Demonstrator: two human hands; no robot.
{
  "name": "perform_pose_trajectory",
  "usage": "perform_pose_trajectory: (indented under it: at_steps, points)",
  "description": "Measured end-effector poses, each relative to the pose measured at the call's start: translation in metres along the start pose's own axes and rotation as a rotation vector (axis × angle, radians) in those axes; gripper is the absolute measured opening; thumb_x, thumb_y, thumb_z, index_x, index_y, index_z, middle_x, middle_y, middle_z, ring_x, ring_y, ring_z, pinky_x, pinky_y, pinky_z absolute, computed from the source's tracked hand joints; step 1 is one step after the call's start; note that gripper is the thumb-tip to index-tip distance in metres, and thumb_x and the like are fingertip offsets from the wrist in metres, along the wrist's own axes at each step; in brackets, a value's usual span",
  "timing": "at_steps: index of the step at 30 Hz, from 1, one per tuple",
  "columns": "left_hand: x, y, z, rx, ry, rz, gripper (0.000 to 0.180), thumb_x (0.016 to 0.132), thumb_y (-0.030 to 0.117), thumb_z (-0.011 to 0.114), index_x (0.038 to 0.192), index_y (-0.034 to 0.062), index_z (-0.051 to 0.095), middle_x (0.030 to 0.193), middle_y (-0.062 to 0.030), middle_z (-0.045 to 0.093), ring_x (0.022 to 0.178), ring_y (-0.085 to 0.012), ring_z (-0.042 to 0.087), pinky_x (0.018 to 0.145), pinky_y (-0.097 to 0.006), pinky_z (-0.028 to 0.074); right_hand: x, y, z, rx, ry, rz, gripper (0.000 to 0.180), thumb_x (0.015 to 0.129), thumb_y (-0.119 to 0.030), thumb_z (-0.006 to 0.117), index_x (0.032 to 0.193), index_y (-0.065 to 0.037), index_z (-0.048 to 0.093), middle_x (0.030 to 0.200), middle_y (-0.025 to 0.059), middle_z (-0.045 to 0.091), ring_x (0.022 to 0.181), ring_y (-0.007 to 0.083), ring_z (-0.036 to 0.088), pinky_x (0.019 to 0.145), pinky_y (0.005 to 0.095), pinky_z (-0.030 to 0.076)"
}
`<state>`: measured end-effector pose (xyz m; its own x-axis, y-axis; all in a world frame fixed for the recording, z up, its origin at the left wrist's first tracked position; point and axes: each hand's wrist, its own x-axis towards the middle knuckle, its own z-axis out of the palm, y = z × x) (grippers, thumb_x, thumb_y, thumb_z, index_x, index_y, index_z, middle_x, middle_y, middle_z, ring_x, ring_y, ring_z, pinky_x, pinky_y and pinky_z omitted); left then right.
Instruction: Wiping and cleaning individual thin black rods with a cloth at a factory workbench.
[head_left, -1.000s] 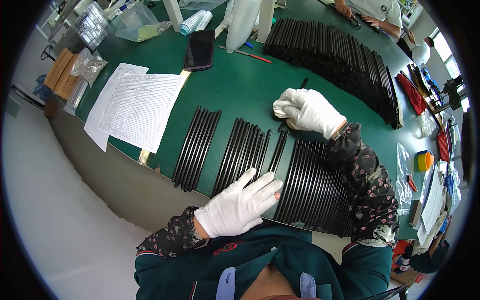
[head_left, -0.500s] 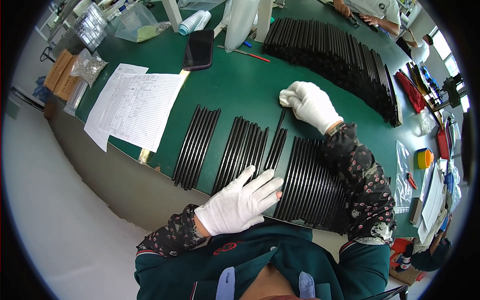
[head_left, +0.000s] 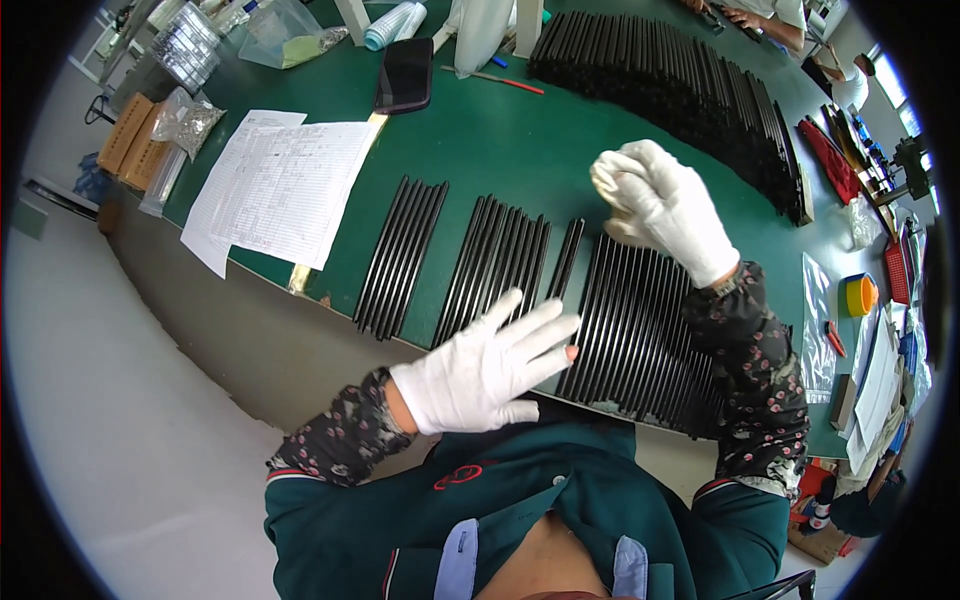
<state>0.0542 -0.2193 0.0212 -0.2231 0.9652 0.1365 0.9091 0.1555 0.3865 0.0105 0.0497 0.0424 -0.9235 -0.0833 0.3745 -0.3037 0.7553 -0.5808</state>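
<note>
Black rods [head_left: 402, 258] lay in groups on a green table [head_left: 500, 135].
All groups sat right of the paper [head_left: 285, 190]. Right of it too, nearer the wearer, the left hand [head_left: 482, 368] was spread over the rods' near ends; whether it touched them could not be told. Farther right of the paper, the right hand [head_left: 665, 208] had its fingers curled together; whether they pinched anything could not be told. The phone [head_left: 405, 76] lay just beyond the paper's far right corner.

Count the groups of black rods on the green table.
5: leftmost group, middle group partly behind the left hand, narrow group beside it, wide group near the right hand, far pile. Others may be hidden.
</note>
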Motion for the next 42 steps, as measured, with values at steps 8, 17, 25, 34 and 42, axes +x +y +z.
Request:
perform_pose_trajectory:
  at_steps: [8,17,25,34,42]
  points:
    - [-0.006,-0.070,-0.049,0.410,-0.004,-0.068,0.062,0.082,0.031,0.065,0.136,0.0080,0.044,0.147,-0.0126,0.037,0.138,-0.0328,0.031,0.112,-0.051,0.025,-0.080,-0.019,-0.008,-0.492,-0.053,-0.033,0.028,0.083,-0.023,0.069,0.099,-0.004,0.056,0.085,0.0109,0.062,0.074,0.0275,0.062,0.066,0.0354,0.053]
    - [0.032,-0.080,-0.034,0.491,-0.112,-0.013,0.067,0.086,0.037,0.061,0.144,0.0172,0.035,0.153,-0.0074,0.028,0.142,-0.0290,0.025,0.114,-0.052,0.021,-0.092,-0.019,-0.020,-0.280,-0.236,-0.024,0.021,0.078,-0.011,0.070,0.098,-0.009,0.067,0.095,0.0085,0.060,0.085,0.0267,0.060,0.073,0.0364,0.053]
    - [0.066,-0.085,-0.003,0.436,-0.107,0.041,0.057,0.088,0.035,0.057,0.141,0.0203,0.042,0.151,-0.0056,0.032,0.140,-0.0275,0.029,0.114,-0.050,0.024,-0.063,-0.051,0.020,-0.081,-0.041,-0.261,0.016,0.076,-0.006,0.067,0.090,-0.006,0.059,0.076,0.0082,0.057,0.069,0.0269,0.060,0.059,0.0358,0.050]
    - [0.067,-0.084,0.005,0.436,-0.072,0.037,0.051,0.092,0.037,0.049,0.140,0.0214,0.044,0.151,-0.0027,0.033,0.140,-0.0237,0.030,0.114,-0.048,0.024,-0.068,-0.078,0.033,-0.043,-0.359,-0.501,0.013,0.083,-0.012,0.058,0.093,-0.005,0.057,0.075,0.0080,0.056,0.066,0.0240,0.060,0.056,0.0340,0.050]
    - [0.070,-0.083,0.006,0.406,-0.079,0.029,0.052,0.093,0.038,0.047,0.142,0.0211,0.041,0.152,-0.0037,0.032,0.139,-0.0264,0.030,0.113,-0.051,0.023,-0.086,-0.103,0.049,0.027,-0.535,-0.539,0.010,0.083,-0.012,0.056,0.091,-0.006,0.058,0.069,0.0068,0.056,0.060,0.0214,0.060,0.050,0.0322,0.050]
